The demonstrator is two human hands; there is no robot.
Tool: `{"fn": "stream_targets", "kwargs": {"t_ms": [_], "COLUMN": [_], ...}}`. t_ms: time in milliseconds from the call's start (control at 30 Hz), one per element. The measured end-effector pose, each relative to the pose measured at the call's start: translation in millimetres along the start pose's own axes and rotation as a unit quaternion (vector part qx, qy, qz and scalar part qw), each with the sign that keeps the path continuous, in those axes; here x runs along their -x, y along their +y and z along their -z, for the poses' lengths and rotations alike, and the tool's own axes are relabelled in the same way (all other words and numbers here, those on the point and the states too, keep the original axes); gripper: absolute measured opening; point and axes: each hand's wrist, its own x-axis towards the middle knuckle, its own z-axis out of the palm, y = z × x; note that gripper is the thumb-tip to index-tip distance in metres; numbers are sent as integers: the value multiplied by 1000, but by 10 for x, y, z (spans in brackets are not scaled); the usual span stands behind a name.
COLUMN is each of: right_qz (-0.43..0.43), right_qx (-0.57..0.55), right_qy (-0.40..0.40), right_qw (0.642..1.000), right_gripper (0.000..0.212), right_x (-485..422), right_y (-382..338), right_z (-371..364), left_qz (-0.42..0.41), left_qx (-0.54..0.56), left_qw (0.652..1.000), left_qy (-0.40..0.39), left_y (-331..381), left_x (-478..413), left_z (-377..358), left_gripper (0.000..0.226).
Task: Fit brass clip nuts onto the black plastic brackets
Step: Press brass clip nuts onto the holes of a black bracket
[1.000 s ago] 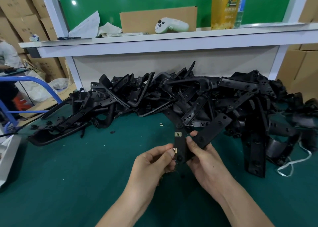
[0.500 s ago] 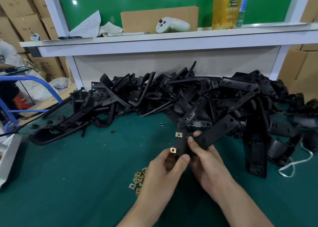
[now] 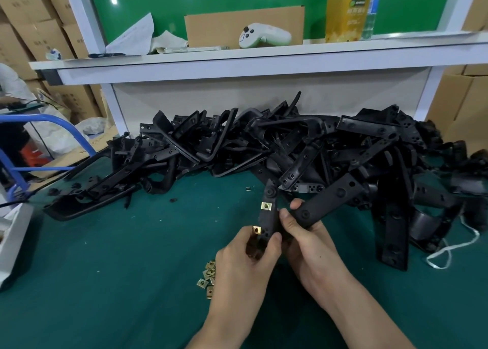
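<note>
Left hand and right hand hold one black bracket above the green mat.
Your right hand grips the bend; your left pinches the second clip nut against the arm's edge, below the seated clip nut — push it on square, hole over hole, until it sits flush.

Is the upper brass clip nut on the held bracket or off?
On. The upper clip nut sits flat on the black bracket, with no finger touching it.
</note>
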Motion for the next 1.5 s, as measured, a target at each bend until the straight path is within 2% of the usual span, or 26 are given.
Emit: {"fn": "stream_targets", "kwargs": {"t_ms": [433,767,1000,1500], "right_qz": [2,-3,-11,-22], "right_qx": [28,34,29,21], "right_qy": [-5,4,6,4], "right_qw": [1000,999,1000,1000], "right_gripper": [13,17,16,17], "right_x": [-23,-21,-18,-43], "right_y": [21,23,25,31], "right_z": [28,14,4,14], "left_qz": [2,-25,-44,-59], "left_qx": [18,3,-20,-39], "left_qw": [1000,1000,999,997], "left_qy": [-10,-8,-2,-15], "left_y": [-30,-56,-81,-107], "left_x": [2,-3,-4,-25], "left_z": [14,3,-4,31], "left_gripper": [19,22,34,32]}}
